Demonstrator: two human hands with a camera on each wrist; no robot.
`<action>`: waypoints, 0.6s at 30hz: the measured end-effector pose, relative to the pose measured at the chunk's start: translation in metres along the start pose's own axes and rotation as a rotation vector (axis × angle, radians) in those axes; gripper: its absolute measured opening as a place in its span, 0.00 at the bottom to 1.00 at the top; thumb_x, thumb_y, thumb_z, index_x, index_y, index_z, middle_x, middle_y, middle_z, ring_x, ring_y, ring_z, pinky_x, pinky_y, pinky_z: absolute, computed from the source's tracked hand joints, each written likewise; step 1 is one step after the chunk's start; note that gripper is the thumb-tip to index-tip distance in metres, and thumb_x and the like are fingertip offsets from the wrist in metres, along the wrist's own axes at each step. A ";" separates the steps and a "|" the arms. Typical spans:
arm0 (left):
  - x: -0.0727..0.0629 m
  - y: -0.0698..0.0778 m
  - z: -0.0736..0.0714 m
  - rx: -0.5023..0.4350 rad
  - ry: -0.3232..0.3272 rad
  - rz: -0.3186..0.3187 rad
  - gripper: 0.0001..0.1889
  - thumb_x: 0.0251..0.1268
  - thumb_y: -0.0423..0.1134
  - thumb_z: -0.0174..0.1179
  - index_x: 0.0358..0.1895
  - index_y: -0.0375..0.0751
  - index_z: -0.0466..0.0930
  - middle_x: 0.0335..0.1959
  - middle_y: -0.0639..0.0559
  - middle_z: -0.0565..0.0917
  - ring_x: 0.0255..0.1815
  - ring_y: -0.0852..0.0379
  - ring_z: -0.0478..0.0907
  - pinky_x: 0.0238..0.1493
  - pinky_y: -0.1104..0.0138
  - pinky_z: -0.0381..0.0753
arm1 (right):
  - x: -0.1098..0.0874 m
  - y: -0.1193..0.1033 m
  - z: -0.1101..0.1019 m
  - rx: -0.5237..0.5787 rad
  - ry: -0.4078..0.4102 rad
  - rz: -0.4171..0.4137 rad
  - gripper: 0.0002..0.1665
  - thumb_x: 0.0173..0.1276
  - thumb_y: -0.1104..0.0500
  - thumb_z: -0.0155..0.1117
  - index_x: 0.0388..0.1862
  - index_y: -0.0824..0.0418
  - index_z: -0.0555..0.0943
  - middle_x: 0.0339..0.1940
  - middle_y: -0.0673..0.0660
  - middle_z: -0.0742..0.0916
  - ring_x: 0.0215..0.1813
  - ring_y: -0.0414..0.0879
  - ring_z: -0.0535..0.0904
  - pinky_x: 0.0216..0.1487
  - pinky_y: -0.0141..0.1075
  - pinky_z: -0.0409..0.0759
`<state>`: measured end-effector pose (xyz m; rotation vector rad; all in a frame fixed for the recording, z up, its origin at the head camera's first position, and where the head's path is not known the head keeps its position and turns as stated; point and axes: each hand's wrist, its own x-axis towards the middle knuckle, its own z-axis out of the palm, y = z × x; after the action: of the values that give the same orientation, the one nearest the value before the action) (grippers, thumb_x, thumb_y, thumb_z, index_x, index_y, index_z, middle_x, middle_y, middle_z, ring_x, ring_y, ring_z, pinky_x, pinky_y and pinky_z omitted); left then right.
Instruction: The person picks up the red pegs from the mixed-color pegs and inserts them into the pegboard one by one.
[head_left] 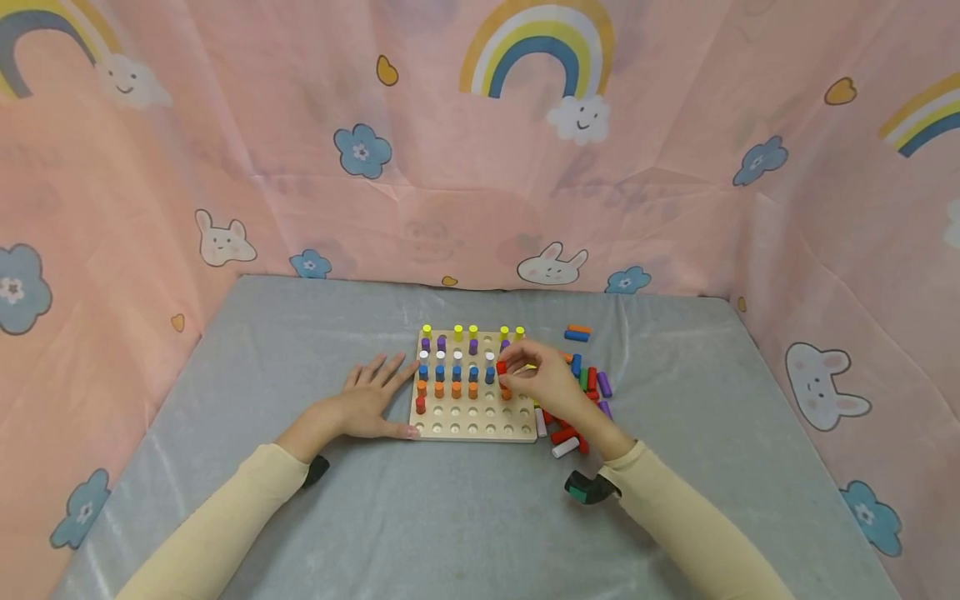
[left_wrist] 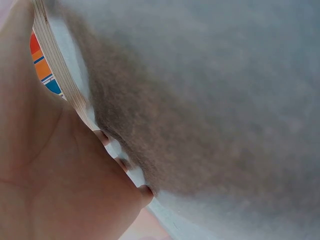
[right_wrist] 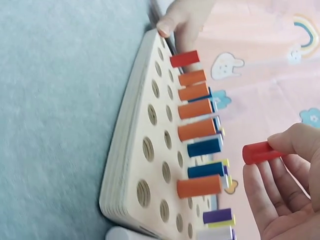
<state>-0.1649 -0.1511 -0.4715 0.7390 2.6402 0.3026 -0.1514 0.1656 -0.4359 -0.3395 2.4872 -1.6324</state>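
A wooden pegboard [head_left: 480, 423] lies on the table, with rows of round holes. Upright pegs stand in it by colour from back to front: yellow, purple, white, blue [right_wrist: 205, 147], orange [right_wrist: 196, 129]. One red peg [right_wrist: 184, 59] stands at the left, in front of the orange row. My right hand [head_left: 553, 382] pinches another red peg [right_wrist: 257, 152] between thumb and fingers, held above the board's right part. My left hand [head_left: 367, 406] lies spread at the board's left side, thumb touching the near left corner; in the left wrist view the palm hides much of the board.
Loose pegs of several colours, among them a white peg [head_left: 566, 448] and a purple peg [head_left: 604, 384], lie heaped at the board's right side. Behind that heap, a blue peg [head_left: 577, 337] lies beside an orange one. Pink patterned cloth [head_left: 480, 208] walls the grey table [head_left: 465, 525].
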 end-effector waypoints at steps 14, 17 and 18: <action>-0.001 0.002 -0.001 -0.013 -0.004 0.000 0.59 0.54 0.75 0.58 0.82 0.53 0.37 0.83 0.43 0.38 0.82 0.33 0.34 0.75 0.32 0.39 | -0.001 -0.001 0.021 0.051 -0.018 -0.047 0.14 0.61 0.68 0.70 0.47 0.63 0.81 0.47 0.63 0.85 0.46 0.47 0.81 0.45 0.29 0.84; 0.000 0.001 -0.001 -0.012 -0.005 0.006 0.60 0.54 0.76 0.58 0.82 0.53 0.36 0.83 0.42 0.38 0.82 0.33 0.34 0.75 0.32 0.39 | -0.002 -0.001 0.026 0.065 -0.023 -0.062 0.15 0.62 0.69 0.69 0.47 0.65 0.81 0.48 0.64 0.84 0.46 0.46 0.82 0.45 0.28 0.84; 0.000 0.001 -0.001 -0.010 -0.007 0.005 0.60 0.54 0.76 0.58 0.82 0.53 0.36 0.83 0.42 0.38 0.82 0.33 0.34 0.75 0.32 0.39 | -0.002 -0.001 0.027 0.072 -0.027 -0.066 0.15 0.62 0.69 0.69 0.47 0.65 0.81 0.48 0.65 0.84 0.46 0.47 0.82 0.45 0.29 0.84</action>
<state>-0.1645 -0.1502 -0.4704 0.7426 2.6291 0.3135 -0.1423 0.1419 -0.4454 -0.4351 2.4155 -1.7253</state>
